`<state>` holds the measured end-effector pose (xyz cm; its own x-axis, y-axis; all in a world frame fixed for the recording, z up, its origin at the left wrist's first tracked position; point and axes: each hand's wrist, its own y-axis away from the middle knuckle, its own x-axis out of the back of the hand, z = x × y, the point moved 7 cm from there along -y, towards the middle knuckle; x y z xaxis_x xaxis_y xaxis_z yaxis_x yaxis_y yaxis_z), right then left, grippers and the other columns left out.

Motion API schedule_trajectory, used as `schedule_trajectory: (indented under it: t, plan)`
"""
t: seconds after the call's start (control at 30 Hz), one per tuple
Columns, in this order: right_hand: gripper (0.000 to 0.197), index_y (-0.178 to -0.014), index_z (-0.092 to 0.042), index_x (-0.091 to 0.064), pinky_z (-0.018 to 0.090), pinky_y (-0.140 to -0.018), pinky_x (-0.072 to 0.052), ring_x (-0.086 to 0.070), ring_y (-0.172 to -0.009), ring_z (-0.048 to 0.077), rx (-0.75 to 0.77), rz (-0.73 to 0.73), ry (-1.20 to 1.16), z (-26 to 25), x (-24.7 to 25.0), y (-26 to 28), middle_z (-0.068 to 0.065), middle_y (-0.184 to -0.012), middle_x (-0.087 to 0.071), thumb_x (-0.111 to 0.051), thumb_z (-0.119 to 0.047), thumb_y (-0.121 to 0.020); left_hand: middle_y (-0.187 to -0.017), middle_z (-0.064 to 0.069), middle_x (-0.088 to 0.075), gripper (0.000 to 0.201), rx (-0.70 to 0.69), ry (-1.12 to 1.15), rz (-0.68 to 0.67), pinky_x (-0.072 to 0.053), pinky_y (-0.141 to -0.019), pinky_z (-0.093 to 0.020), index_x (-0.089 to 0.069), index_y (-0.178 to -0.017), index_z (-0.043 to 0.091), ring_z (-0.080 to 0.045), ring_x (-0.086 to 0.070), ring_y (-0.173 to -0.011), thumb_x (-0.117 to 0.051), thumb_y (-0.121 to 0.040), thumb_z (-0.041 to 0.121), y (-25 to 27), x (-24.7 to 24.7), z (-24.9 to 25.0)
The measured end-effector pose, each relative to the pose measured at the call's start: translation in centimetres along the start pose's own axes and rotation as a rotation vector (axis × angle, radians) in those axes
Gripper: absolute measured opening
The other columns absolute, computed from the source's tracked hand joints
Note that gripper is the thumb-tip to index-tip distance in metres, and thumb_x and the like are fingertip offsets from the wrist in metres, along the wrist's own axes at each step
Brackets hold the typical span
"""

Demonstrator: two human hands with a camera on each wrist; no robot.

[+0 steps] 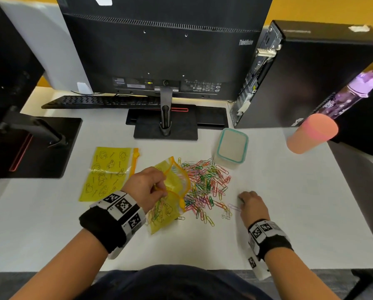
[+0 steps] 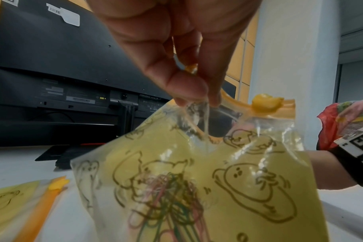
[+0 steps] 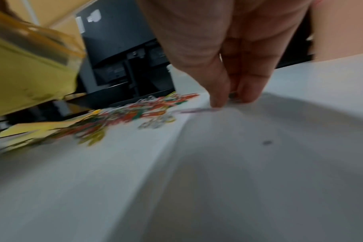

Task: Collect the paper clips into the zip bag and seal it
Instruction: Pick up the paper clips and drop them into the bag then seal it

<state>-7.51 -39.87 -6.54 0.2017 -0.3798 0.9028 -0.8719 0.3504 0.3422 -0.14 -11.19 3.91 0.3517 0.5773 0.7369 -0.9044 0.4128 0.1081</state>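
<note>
Nearest the body, the right hand (image 1: 251,204) is lowered to the white tabletop (image 1: 289,202) with thumb and fingertips (image 3: 216,102) drawn together at a single pale purple paper clip (image 1: 235,207) lying apart from the pile; whether that clip is truly pinched or only touched cannot be told, since the right wrist view is smeared by motion. It could skid away under the fingertips rather than lift, being thin wire flat on a smooth surface. Just beyond, the left hand (image 1: 147,187) is clamped on the rim of the translucent yellow zip bag printed with duck outlines (image 1: 170,204), whose mouth is held open beside the heap while a small tangle of clips rests inside near the bottom. As only one lip is gripped, the soft film may sag and narrow the opening, so that dropped clips miss it or those inside spill out if the bag tips. The scattered heap of multicoloured wire paper clips (image 1: 205,187) lies between the hands, touching the bag's edge; interlocked clips may drag others along. How far the orange slider (image 2: 266,103) sits along its track is hard to judge. Farther off, a second flat yellow zip bag (image 1: 107,172) and a clear lidded container with a teal rim (image 1: 232,148) are seen; the container's contents cannot be made out.
</note>
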Motion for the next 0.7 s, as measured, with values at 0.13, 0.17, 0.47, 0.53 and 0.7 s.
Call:
schedule_trajectory:
  t: [0.13,0.17,0.47,0.53,0.7]
  plan:
    - [0.032,-0.118,-0.008,-0.060,0.029,-0.087,-0.047,-0.060,-0.103,0.030,0.013,-0.008,-0.246,-1.4,-0.5,0.9,0.016,-0.117,-0.061,-0.055,-0.003,-0.086,-0.095,0.007,-0.056,0.015,-0.003,0.011,0.021,-0.034,-0.062,-0.001,-0.062,-0.064,0.015,0.011,-0.045,-0.067,-0.075,-0.067,0.009,0.3,0.0,-0.2]
    - [0.040,-0.127,-0.011,-0.054,0.030,-0.093,-0.045,-0.058,-0.108,0.029,0.004,0.002,-0.292,-1.4,-0.3,1.2,0.014,-0.124,-0.058,-0.057,-0.008,-0.087,-0.094,0.007,-0.056,0.012,-0.003,0.012,0.025,-0.036,-0.061,0.000,-0.064,-0.065,0.012,0.011,-0.045,-0.067,-0.075,-0.067,0.008,0.4,0.1,-0.3]
    - [0.036,-0.118,-0.005,-0.057,0.030,-0.086,-0.046,-0.058,-0.100,0.032,0.007,-0.053,-0.141,-2.9,-1.5,1.9,0.017,-0.116,-0.054,-0.057,0.001,-0.082,-0.092,0.007,-0.057,0.022,0.025,0.032,-0.006,-0.035,-0.063,0.003,-0.058,-0.060,0.020,0.015,-0.053,-0.069,-0.075,-0.067,0.008,1.2,-0.5,-0.7]
    - [0.033,-0.115,-0.003,-0.061,0.030,-0.086,-0.046,-0.060,-0.099,0.033,0.047,-0.026,-0.153,-4.3,-1.5,0.8,0.020,-0.112,-0.060,-0.053,0.004,-0.083,-0.093,0.007,-0.056,0.012,0.030,0.027,-0.004,-0.035,-0.063,0.003,-0.063,-0.064,0.010,0.008,-0.052,-0.062,-0.075,-0.067,0.008,1.2,-0.5,-0.7]
    - [0.070,-0.139,-0.018,-0.038,0.030,-0.101,-0.041,-0.051,-0.118,0.031,0.070,-0.008,-0.307,-5.8,0.4,-2.1,0.016,-0.142,-0.036,-0.066,-0.002,-0.076,-0.091,0.006,-0.056,0.012,0.011,0.031,0.009,-0.035,-0.063,0.003,-0.063,-0.066,0.006,0.015,-0.053,-0.073,-0.075,-0.067,0.006,1.1,0.1,-0.8]
